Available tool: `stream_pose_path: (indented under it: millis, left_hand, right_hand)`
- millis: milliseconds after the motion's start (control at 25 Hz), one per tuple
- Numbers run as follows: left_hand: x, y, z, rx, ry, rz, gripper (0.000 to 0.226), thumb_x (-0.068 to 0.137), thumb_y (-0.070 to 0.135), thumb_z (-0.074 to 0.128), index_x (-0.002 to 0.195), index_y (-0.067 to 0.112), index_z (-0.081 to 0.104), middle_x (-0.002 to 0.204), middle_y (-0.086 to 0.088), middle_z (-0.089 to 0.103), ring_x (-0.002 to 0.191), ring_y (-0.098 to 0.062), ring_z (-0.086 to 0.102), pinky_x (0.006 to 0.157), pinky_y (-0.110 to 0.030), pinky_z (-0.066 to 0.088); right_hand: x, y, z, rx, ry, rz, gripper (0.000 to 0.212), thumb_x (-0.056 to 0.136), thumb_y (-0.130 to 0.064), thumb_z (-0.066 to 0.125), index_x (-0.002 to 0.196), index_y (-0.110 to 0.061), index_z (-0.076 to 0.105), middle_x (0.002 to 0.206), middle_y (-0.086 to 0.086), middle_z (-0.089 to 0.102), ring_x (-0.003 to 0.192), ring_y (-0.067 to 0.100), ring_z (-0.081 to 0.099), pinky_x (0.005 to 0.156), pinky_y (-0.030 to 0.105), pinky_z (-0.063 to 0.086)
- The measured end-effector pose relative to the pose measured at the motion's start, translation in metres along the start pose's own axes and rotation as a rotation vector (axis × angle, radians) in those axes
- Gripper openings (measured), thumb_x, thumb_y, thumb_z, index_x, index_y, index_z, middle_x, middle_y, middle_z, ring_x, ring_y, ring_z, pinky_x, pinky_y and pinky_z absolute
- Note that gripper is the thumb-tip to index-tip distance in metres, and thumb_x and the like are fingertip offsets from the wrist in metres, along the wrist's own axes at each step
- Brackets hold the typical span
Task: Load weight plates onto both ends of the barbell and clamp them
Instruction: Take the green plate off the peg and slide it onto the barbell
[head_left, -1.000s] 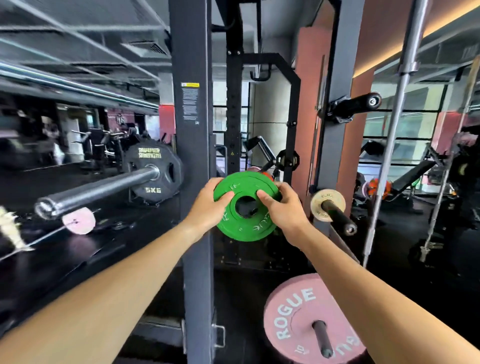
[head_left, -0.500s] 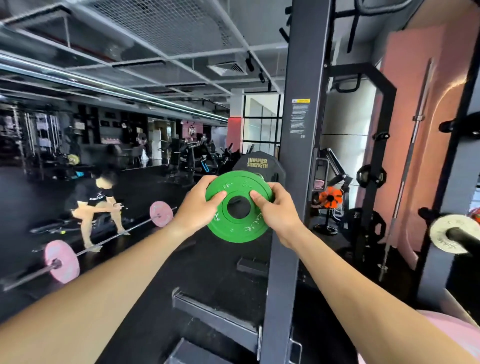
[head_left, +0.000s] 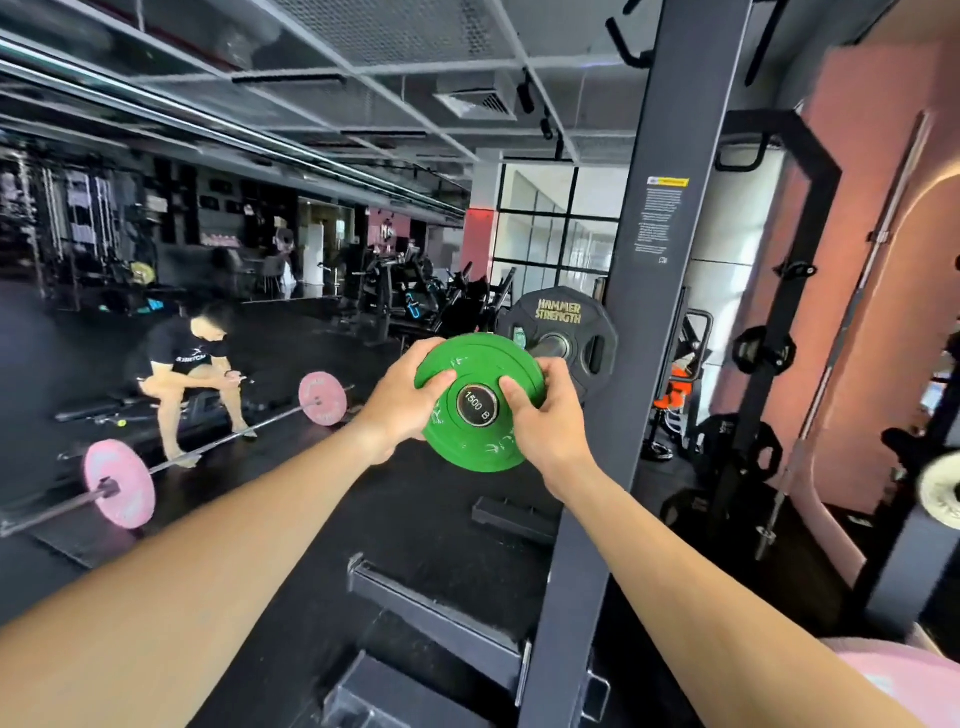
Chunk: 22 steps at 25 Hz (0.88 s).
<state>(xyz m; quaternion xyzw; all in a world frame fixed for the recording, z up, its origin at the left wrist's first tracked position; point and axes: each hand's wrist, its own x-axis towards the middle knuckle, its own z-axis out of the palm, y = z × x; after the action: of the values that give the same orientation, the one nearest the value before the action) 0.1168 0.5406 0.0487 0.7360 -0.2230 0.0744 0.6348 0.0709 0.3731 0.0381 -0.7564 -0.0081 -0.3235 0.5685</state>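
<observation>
Straight ahead of you, at arm's length, one green weight plate (head_left: 480, 405) sits with its centre hole around the end of the barbell sleeve (head_left: 477, 406), whose round metal cap reads "1500 B". Both of your hands hold that plate. Your left hand (head_left: 402, 397) grips the left rim, thumb laid on the face and the fingers (head_left: 434, 347) curled over the upper edge. Your right hand (head_left: 545, 415) grips the right side, thumb close beside the cap and its fingers wrapped round the rim.

Just behind the green plate, one black plate (head_left: 563, 332) marked "Hammer Strength" is on the same bar, hard against the one dark rack upright (head_left: 639, 364) that rises on your right. One pink plate (head_left: 904, 686) shows at the bottom right corner, partly cut off.

Farther off on the black floor (head_left: 322, 519) to your left lies a second barbell (head_left: 208, 447) with two pink plates, one at each end. One person (head_left: 192, 369) in a black shirt sits behind it. Beyond the rack on the right stand more dark plates on a storage post, too blurred to count.
</observation>
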Motion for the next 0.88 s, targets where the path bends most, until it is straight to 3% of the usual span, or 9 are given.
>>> stream_pose_path:
  millis: [240, 360, 440, 520, 600, 720, 800, 880]
  left_hand:
    - [0.054, -0.004, 0.014, 0.056, -0.110, -0.071, 0.031, 0.101, 0.026, 0.058, 0.129, 0.039, 0.052, 0.118, 0.004, 0.067, 0.100, -0.021, 0.070, 0.068, -0.046, 0.063]
    - [0.084, -0.009, 0.024, 0.081, -0.112, -0.088, 0.035, 0.098, 0.029, 0.064, 0.131, 0.037, 0.057, 0.117, 0.001, 0.069, 0.094, -0.019, 0.071, 0.057, -0.034, 0.060]
    - [0.101, -0.013, 0.032, 0.115, -0.066, -0.087, 0.034, 0.095, 0.030, 0.068, 0.129, 0.031, 0.060, 0.114, 0.002, 0.064, 0.087, -0.009, 0.064, 0.046, -0.022, 0.053]
    - [0.118, -0.020, 0.040, 0.105, -0.015, -0.129, 0.039, 0.090, 0.033, 0.075, 0.123, 0.026, 0.058, 0.107, 0.004, 0.056, 0.082, -0.005, 0.059, 0.041, -0.017, 0.047]
    - [0.141, -0.028, 0.049, 0.077, 0.003, -0.175, 0.049, 0.085, 0.034, 0.080, 0.122, 0.021, 0.051, 0.103, 0.004, 0.054, 0.082, -0.009, 0.059, 0.046, -0.020, 0.048]
    - [0.182, -0.043, 0.065, 0.105, 0.041, -0.181, 0.053, 0.077, 0.038, 0.086, 0.111, 0.017, 0.052, 0.112, -0.004, 0.055, 0.091, -0.015, 0.060, 0.055, -0.022, 0.050]
    - [0.210, -0.056, 0.077, 0.091, 0.034, -0.170, 0.041, 0.076, 0.038, 0.087, 0.091, 0.015, 0.057, 0.103, -0.004, 0.058, 0.084, -0.013, 0.060, 0.051, -0.020, 0.051]
    - [0.245, -0.069, 0.093, 0.069, 0.004, -0.188, 0.035, 0.079, 0.034, 0.085, 0.079, 0.015, 0.056, 0.092, -0.005, 0.061, 0.082, -0.015, 0.061, 0.054, -0.022, 0.052]
  right_hand:
    - [0.030, 0.017, -0.010, -0.088, -0.050, 0.017, 0.022, 0.101, -0.017, 0.055, 0.119, -0.021, 0.043, 0.115, 0.003, 0.062, 0.106, 0.022, 0.059, 0.092, 0.038, 0.050]
    - [0.057, 0.037, -0.016, -0.207, -0.103, 0.024, 0.031, 0.100, -0.016, 0.052, 0.123, -0.029, 0.035, 0.125, 0.009, 0.055, 0.119, 0.029, 0.052, 0.104, 0.048, 0.045]
    - [0.076, 0.053, -0.019, -0.273, -0.078, 0.026, 0.037, 0.099, -0.019, 0.055, 0.130, -0.025, 0.036, 0.125, 0.013, 0.052, 0.120, 0.034, 0.049, 0.105, 0.055, 0.042]
    - [0.091, 0.069, -0.023, -0.328, -0.028, 0.018, 0.041, 0.098, -0.026, 0.058, 0.135, -0.022, 0.039, 0.122, 0.016, 0.053, 0.119, 0.036, 0.046, 0.105, 0.054, 0.040]
    - [0.107, 0.081, -0.028, -0.379, 0.026, 0.019, 0.044, 0.097, -0.032, 0.060, 0.137, -0.024, 0.043, 0.119, 0.016, 0.053, 0.119, 0.034, 0.041, 0.101, 0.045, 0.038]
    - [0.139, 0.103, -0.035, -0.412, 0.091, -0.003, 0.044, 0.094, -0.036, 0.065, 0.133, -0.026, 0.049, 0.115, 0.013, 0.050, 0.110, 0.026, 0.044, 0.097, 0.042, 0.042]
    - [0.161, 0.114, -0.039, -0.390, 0.104, -0.031, 0.044, 0.093, -0.033, 0.067, 0.133, -0.027, 0.049, 0.115, 0.012, 0.048, 0.089, 0.011, 0.049, 0.095, 0.039, 0.048]
    - [0.190, 0.126, -0.042, -0.413, 0.149, -0.049, 0.046, 0.092, -0.030, 0.069, 0.134, -0.027, 0.049, 0.115, 0.009, 0.046, 0.078, 0.010, 0.048, 0.089, 0.035, 0.050]
